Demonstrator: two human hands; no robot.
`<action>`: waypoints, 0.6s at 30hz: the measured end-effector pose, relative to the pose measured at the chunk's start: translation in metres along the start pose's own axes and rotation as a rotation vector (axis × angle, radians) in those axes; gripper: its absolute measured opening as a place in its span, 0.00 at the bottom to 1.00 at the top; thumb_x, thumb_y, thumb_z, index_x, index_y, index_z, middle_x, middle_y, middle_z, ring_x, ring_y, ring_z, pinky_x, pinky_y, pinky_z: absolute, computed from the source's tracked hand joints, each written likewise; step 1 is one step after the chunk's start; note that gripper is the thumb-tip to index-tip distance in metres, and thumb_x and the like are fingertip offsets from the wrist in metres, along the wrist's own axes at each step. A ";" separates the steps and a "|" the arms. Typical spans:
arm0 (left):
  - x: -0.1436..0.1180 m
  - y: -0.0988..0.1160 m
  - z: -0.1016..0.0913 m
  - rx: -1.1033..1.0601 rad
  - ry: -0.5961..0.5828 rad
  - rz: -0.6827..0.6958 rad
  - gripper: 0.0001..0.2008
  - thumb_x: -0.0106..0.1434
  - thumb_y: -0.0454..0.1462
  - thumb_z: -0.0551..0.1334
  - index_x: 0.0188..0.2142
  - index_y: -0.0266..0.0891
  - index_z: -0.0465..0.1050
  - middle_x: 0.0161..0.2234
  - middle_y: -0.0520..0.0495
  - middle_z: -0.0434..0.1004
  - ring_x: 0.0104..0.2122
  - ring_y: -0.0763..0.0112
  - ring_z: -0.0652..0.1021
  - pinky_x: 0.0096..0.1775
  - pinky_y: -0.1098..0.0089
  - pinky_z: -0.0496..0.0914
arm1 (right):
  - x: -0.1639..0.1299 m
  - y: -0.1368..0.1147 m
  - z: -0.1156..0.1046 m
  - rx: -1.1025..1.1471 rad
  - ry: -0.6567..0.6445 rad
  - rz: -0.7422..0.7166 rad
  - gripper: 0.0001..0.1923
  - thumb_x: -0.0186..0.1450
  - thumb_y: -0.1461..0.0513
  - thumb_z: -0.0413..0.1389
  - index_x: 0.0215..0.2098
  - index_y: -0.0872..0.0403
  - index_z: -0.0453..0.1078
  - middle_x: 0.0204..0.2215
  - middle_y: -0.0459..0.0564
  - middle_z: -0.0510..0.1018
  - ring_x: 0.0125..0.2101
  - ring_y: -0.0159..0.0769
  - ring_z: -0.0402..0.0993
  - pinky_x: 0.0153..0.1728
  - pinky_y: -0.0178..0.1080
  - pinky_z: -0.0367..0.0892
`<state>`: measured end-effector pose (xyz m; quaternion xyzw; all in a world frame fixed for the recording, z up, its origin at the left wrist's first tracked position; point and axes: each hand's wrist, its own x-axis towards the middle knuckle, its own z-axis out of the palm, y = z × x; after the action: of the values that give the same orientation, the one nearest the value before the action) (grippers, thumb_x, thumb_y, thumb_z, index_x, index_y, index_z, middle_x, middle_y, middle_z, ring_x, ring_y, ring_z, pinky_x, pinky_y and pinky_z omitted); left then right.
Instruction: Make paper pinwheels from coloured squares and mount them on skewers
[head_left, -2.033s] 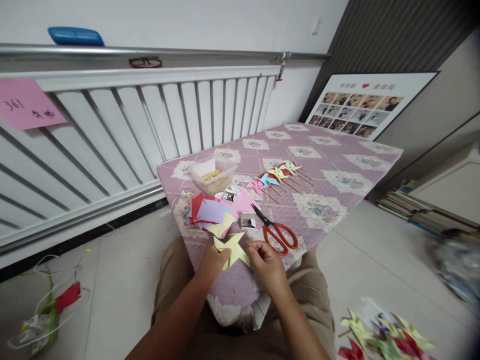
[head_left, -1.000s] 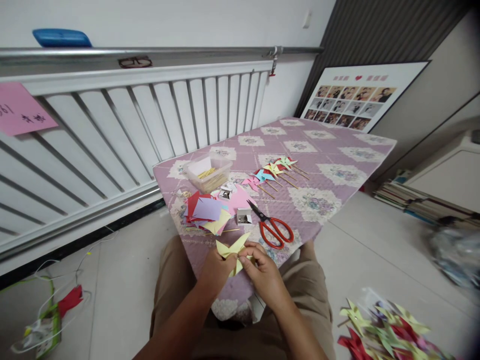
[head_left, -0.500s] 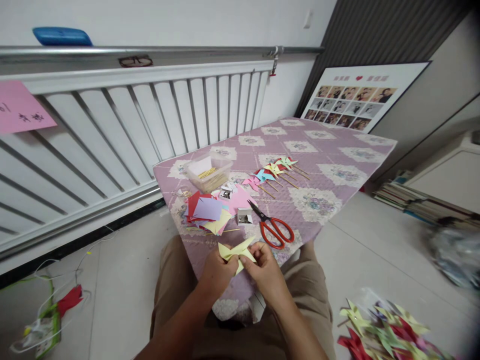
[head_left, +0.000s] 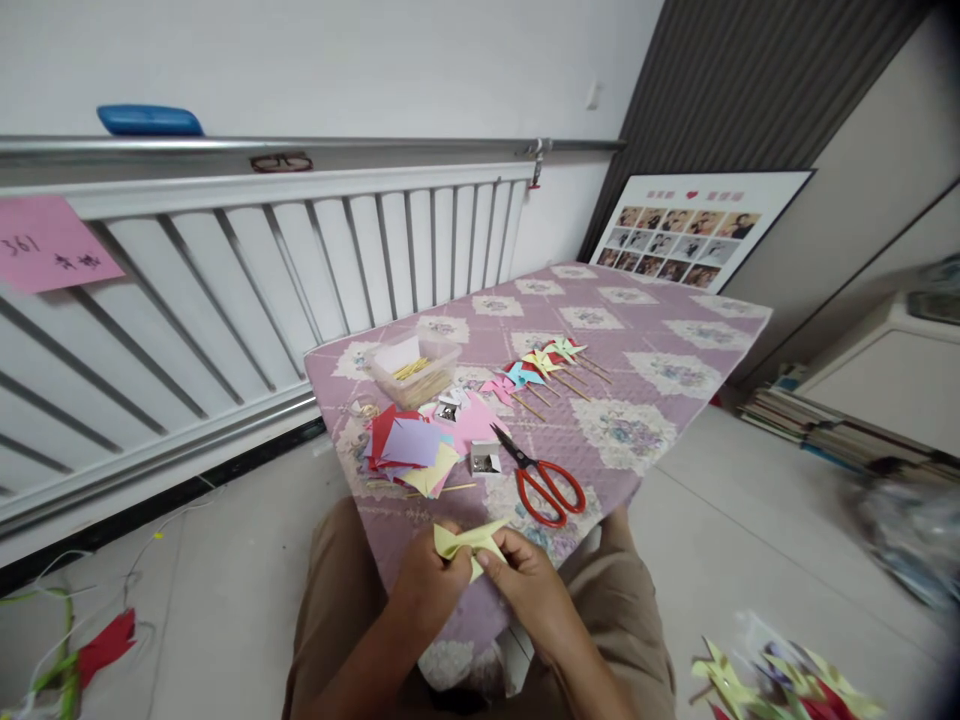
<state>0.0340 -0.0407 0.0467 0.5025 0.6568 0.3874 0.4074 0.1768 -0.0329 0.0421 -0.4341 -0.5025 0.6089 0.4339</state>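
A pale yellow paper pinwheel (head_left: 472, 540) is held between my two hands over the near corner of the table. My left hand (head_left: 435, 570) grips its left side, thumb pressed at the middle. On the right side, my right hand (head_left: 521, 570) pinches the paper with thumb and fingers near the centre. Whether a pin sits at the centre is hard to make out. Red-handled scissors (head_left: 551, 490) lie just beyond my right hand. A small white box (head_left: 485, 458) of metal bits and a stack of coloured paper squares (head_left: 411, 445) lie beyond the hands.
Finished pinwheels on sticks (head_left: 536, 370) lie in a row. A clear plastic box (head_left: 416, 370) holds thin sticks. Another small box (head_left: 448, 410) stands near it. The radiator (head_left: 337, 250) runs behind the table (head_left: 645, 365). More pinwheels (head_left: 780, 680) lie at lower right.
The view has tilted up, so everything appears lower. Both hands still hold the yellow pinwheel, whose blades are now tipped and bunched a little more.
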 end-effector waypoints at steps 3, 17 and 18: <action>0.001 -0.003 0.002 0.028 -0.017 0.060 0.02 0.51 0.32 0.59 0.26 0.40 0.68 0.22 0.50 0.71 0.25 0.67 0.72 0.30 0.68 0.63 | 0.000 0.000 -0.001 0.027 -0.006 0.024 0.14 0.55 0.51 0.63 0.25 0.53 0.73 0.21 0.41 0.73 0.24 0.31 0.65 0.27 0.33 0.61; -0.009 -0.005 0.003 0.256 -0.085 0.218 0.04 0.51 0.30 0.56 0.25 0.40 0.66 0.23 0.51 0.69 0.25 0.68 0.70 0.30 0.68 0.61 | 0.009 0.050 -0.025 0.207 -0.130 0.122 0.25 0.46 0.45 0.68 0.26 0.56 0.73 0.21 0.44 0.73 0.23 0.30 0.64 0.28 0.33 0.59; -0.009 -0.006 0.003 0.225 -0.082 0.220 0.04 0.50 0.30 0.56 0.25 0.41 0.66 0.22 0.51 0.68 0.25 0.69 0.70 0.30 0.69 0.61 | 0.010 0.056 -0.026 0.236 -0.142 0.127 0.25 0.46 0.45 0.69 0.27 0.56 0.73 0.22 0.44 0.74 0.24 0.30 0.65 0.28 0.33 0.60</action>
<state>0.0365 -0.0507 0.0418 0.6293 0.6198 0.3329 0.3302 0.1942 -0.0240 -0.0174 -0.3668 -0.4283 0.7193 0.4056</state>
